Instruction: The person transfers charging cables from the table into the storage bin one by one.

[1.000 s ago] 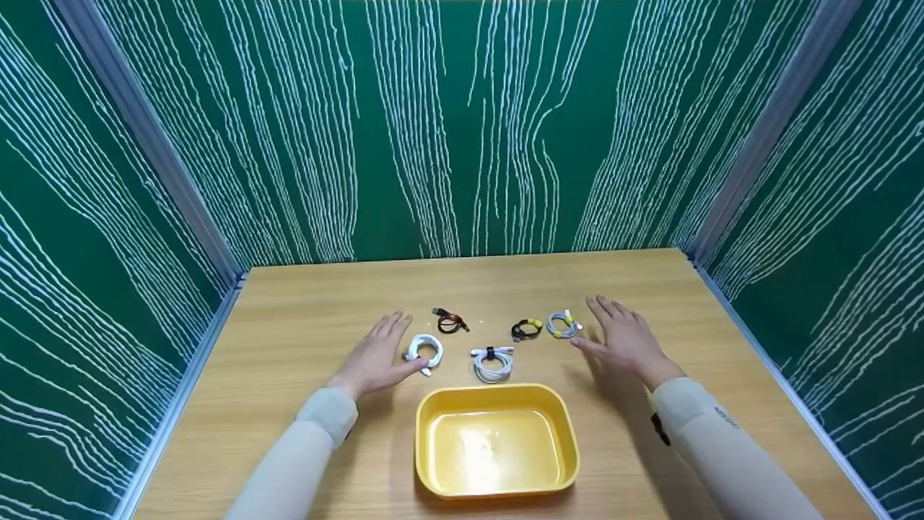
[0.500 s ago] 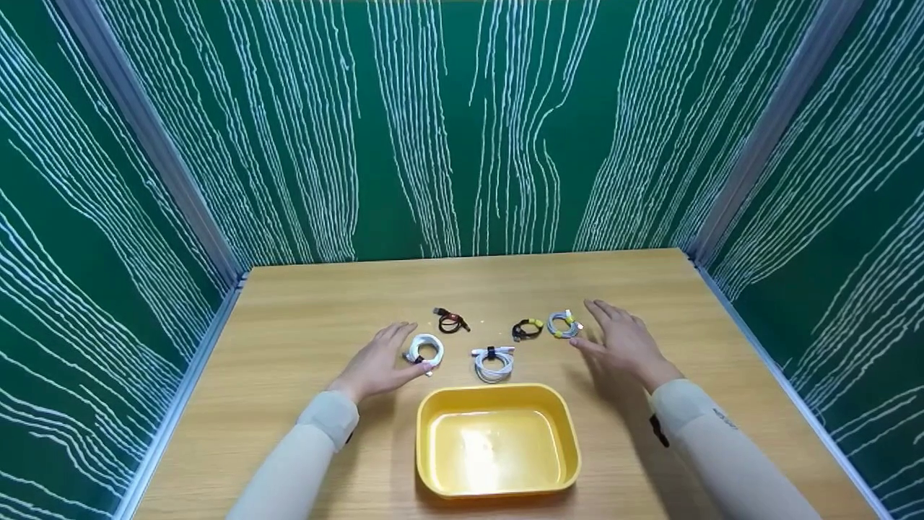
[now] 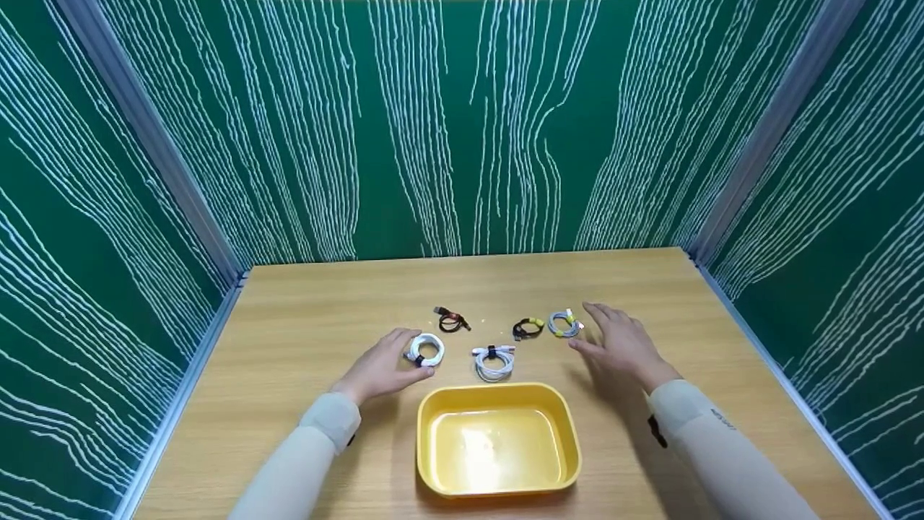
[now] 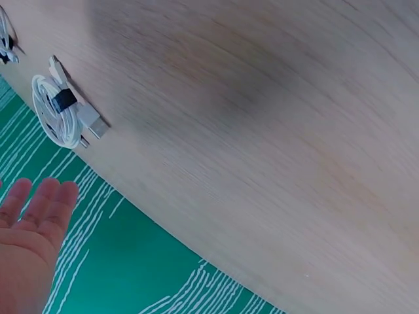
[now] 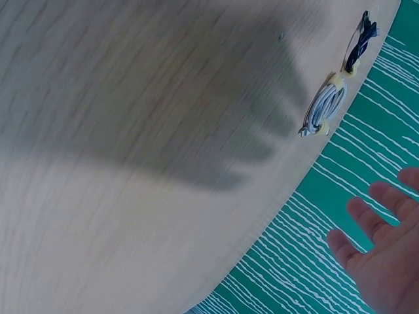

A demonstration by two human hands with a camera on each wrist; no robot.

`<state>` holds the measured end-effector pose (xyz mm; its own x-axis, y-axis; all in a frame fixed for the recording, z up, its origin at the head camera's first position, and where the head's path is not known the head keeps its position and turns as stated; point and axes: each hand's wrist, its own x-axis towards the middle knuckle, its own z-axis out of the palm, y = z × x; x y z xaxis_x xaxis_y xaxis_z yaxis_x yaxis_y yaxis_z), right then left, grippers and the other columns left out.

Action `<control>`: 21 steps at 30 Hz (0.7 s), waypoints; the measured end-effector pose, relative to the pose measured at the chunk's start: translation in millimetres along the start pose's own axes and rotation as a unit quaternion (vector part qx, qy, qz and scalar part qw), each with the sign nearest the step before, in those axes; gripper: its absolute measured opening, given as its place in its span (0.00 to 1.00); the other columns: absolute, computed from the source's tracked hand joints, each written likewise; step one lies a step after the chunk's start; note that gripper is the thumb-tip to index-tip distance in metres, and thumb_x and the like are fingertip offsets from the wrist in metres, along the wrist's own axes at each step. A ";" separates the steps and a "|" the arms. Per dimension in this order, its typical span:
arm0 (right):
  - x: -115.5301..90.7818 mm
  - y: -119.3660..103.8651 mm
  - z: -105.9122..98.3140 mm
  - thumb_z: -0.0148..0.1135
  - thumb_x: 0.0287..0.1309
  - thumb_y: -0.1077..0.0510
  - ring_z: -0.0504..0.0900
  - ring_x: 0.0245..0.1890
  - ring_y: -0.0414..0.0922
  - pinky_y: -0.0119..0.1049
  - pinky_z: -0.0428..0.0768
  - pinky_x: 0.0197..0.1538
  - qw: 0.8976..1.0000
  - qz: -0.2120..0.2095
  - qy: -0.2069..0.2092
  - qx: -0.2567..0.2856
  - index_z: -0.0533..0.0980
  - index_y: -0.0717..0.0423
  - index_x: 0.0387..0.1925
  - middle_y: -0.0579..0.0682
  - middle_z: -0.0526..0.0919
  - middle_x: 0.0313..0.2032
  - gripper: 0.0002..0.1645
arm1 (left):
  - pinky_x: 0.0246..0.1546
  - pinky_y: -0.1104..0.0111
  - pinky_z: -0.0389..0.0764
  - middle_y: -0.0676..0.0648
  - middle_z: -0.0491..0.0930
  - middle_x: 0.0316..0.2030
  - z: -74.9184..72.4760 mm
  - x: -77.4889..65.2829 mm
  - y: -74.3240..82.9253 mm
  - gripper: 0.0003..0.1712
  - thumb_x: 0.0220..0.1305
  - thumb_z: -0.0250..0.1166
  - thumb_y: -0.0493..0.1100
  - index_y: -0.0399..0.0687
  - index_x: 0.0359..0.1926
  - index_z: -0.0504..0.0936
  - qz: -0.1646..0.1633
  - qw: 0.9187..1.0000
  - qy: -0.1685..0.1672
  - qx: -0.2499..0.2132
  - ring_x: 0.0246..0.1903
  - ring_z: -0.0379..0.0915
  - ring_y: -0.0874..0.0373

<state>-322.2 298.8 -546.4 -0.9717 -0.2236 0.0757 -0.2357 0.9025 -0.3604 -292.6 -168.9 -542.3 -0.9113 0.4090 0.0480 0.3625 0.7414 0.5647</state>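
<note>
My left hand (image 3: 379,366) hovers around the left side of a coiled white charging cable (image 3: 439,342), thumb below it and fingers above, relaxed. In the left wrist view that coil (image 4: 64,118) shows a black strap and a USB plug, apart from the fingers. To the right, my right hand (image 3: 622,345) is held just beside a coiled grey cable (image 3: 570,334) with yellow ties, its fingers spread and holding nothing. The right wrist view shows this grey coil (image 5: 325,104) on the table, away from the fingertips.
Between the hands lie a white cable with a black strap (image 3: 494,370), a black cable with a yellow tie (image 3: 521,334) and a small black cable (image 3: 452,318). A yellow bin (image 3: 498,492) stands at the front. Green walls (image 3: 505,144) enclose the wooden table (image 3: 325,296).
My left hand's fingertips have lowered slightly and drawn in toward the white coil. The right hand has shifted only a little, its fingertips slightly lower. The cables and bin stay put.
</note>
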 end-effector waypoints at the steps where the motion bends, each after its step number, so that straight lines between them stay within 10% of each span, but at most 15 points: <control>1: -0.3 -0.4 -0.1 0.65 0.72 0.33 0.60 0.80 0.72 0.74 0.54 0.80 1.000 -0.001 0.001 0.001 0.58 0.58 0.85 0.68 0.63 0.81 0.55 | 0.79 0.45 0.67 0.43 0.74 0.75 0.5 -0.1 0.3 0.48 0.67 0.73 0.66 0.48 0.79 0.70 0.005 1.000 0.002 -0.006 0.74 0.71 0.43; 21: 2.6 -8.1 2.2 0.68 0.69 0.31 0.64 0.78 0.71 0.72 0.56 0.80 1.000 0.000 -0.002 0.014 0.65 0.56 0.81 0.66 0.68 0.78 0.53 | 0.80 0.45 0.66 0.45 0.76 0.75 6.3 -1.1 8.6 0.49 0.62 0.77 0.68 0.49 0.76 0.75 -0.015 0.998 -0.021 -0.066 0.75 0.70 0.44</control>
<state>-322.8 290.1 -545.3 -0.9718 -0.2245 0.0716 -0.2346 0.8922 -0.3861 -287.2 -159.6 -542.7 -0.9114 0.4115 -0.0035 0.3040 0.6789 0.6684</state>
